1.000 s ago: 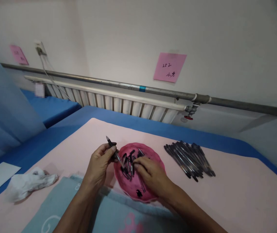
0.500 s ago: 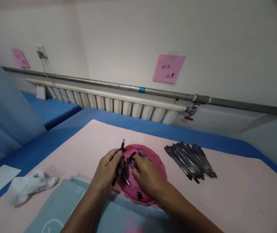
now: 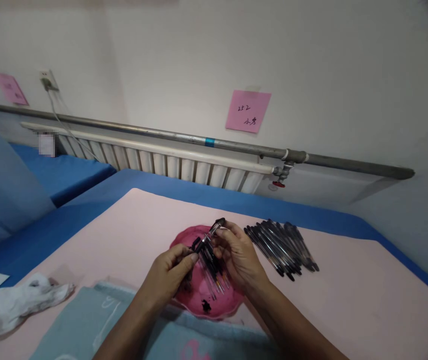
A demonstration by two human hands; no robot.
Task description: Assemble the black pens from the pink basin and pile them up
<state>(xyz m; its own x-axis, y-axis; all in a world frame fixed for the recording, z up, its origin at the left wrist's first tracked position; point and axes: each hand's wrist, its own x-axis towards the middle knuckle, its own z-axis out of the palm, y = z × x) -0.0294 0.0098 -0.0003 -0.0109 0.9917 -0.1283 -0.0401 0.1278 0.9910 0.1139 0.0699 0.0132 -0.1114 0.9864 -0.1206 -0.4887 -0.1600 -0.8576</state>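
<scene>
A pen with a clear barrel and black ends (image 3: 209,237) slants over a scalloped pink dish (image 3: 227,311). My left hand (image 3: 170,272) pinches its lower black end between thumb and fingers. Near the upper end, the fingers of my right hand (image 3: 239,255) are closed round the barrel. Thin refills and black pen parts (image 3: 214,275) lie in the dish beneath both hands, with a small clump of black bits (image 3: 206,305) near its front rim. Just right of my right hand, finished-looking black pens (image 3: 279,247) lie side by side in a pile.
A pale pink sheet (image 3: 330,300) covers the blue bed (image 3: 153,180). At the front lies a light blue cloth (image 3: 86,310), with a crumpled white cloth (image 3: 22,300) to its left. A radiator (image 3: 183,167) and pipe (image 3: 153,132) run along the wall behind.
My right hand has risen from inside the dish with the pen, and both hands now meet on it. The pen tip that stood up from my left hand has dropped from view. The camera view has shifted slightly.
</scene>
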